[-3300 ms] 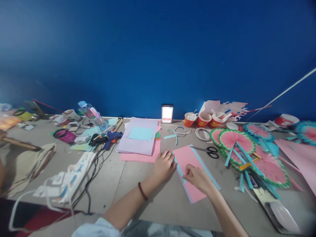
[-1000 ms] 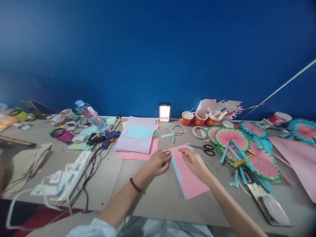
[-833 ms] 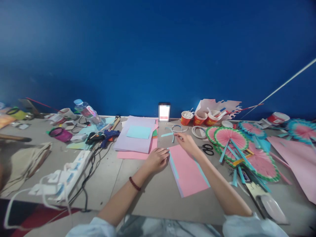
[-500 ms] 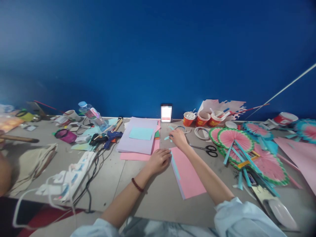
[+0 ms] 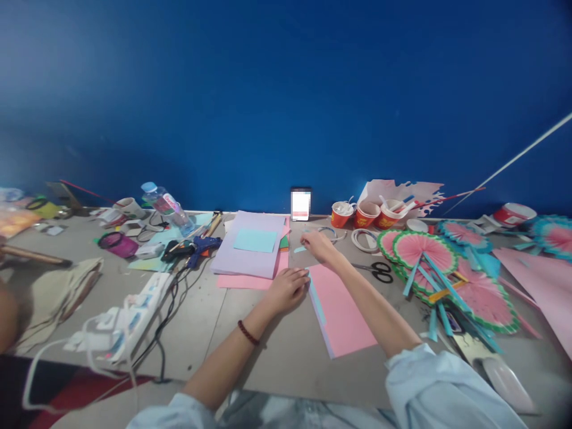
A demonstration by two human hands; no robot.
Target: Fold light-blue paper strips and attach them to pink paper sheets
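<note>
My left hand (image 5: 289, 291) rests on the table with fingers together and bent, its tips at the top left corner of a pink sheet (image 5: 346, 313). A light blue strip (image 5: 317, 302) lies along that sheet's left edge, over a lilac edge. Beyond the sheet, my right hand (image 5: 316, 245) is lowered to the table with its fingers pinched; anything between them is too small to make out. A small light blue scrap (image 5: 299, 249) lies just below its fingertips. Black-handled scissors (image 5: 382, 272) lie right of my right wrist, partly behind the forearm.
Lilac sheets (image 5: 250, 262) with a light blue piece (image 5: 255, 241) lie left of centre. A phone (image 5: 301, 204) stands at the wall beside red cups (image 5: 342, 214). Paper fans (image 5: 426, 253) lie right; a glue gun (image 5: 199, 250), bottle (image 5: 167, 205) and power strip (image 5: 145, 310) left.
My right hand has moved slightly left and its fingers have drawn together over the small blue scraps. My left hand stays at the pink sheet's corner.
</note>
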